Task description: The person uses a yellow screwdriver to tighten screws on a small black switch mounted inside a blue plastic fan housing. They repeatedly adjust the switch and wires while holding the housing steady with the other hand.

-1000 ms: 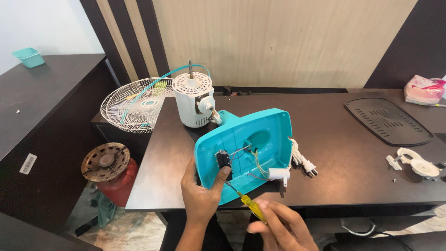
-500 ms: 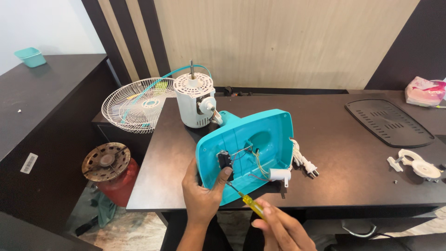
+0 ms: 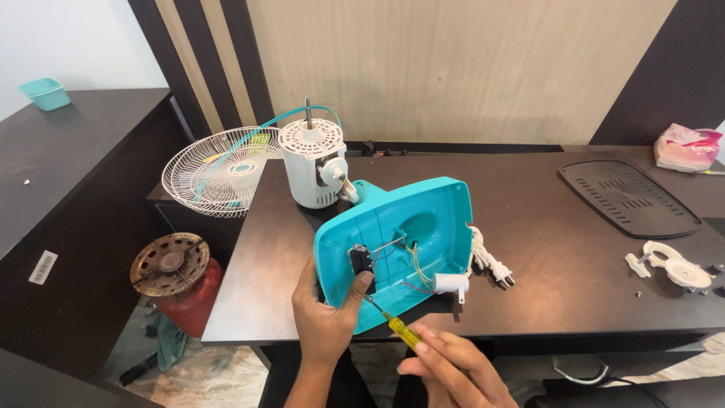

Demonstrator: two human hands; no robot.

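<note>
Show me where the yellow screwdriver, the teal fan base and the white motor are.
yellow screwdriver (image 3: 402,332), head view, on its yellow handle.
teal fan base (image 3: 442,208), head view, on the bare inner wall near its upper right corner.
white motor (image 3: 308,172), head view, on the side of its round housing.

You're at a dark brown table (image 3: 574,257) w/ a lower dark cabinet (image 3: 83,174) on your left. Behind: beige wood-grain wall panel (image 3: 453,68), dark vertical slats (image 3: 189,60) beside it, plain white wall (image 3: 68,38) far left. Mottled stone floor (image 3: 211,374) below. Even, soft light.
</note>
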